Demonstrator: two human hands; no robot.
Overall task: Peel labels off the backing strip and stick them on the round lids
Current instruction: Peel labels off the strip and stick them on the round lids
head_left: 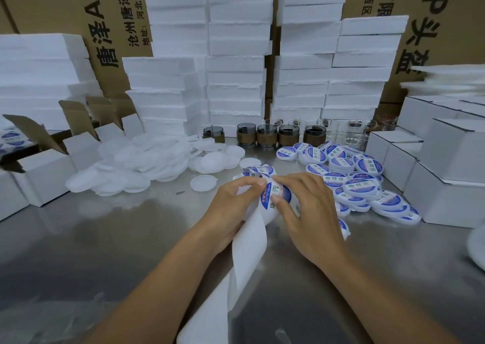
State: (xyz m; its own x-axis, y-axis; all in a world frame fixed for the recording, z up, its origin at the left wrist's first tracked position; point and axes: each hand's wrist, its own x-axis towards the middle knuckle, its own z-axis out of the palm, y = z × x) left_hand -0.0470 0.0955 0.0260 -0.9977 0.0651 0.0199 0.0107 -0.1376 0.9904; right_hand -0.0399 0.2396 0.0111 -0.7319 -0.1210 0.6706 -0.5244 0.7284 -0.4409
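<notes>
**One head-worn view**

The wide-angle camera looks forward and down onto the steel table [78, 238]. It sits close above the left hand [233, 207] and right hand [312, 212] at centre. White foam stacks [236, 55] stand well back at 12 o'clock.

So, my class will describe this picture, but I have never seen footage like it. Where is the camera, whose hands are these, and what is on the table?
One camera sits on a person's head, looking down at their own bare hands; there is no machine. The left hand grips a white backing strip that trails toward the viewer. The right hand pinches a blue-and-white label on it. On the metal table, plain white lids lie left, labelled lids right, with white boxes and foam blocks around.
</notes>
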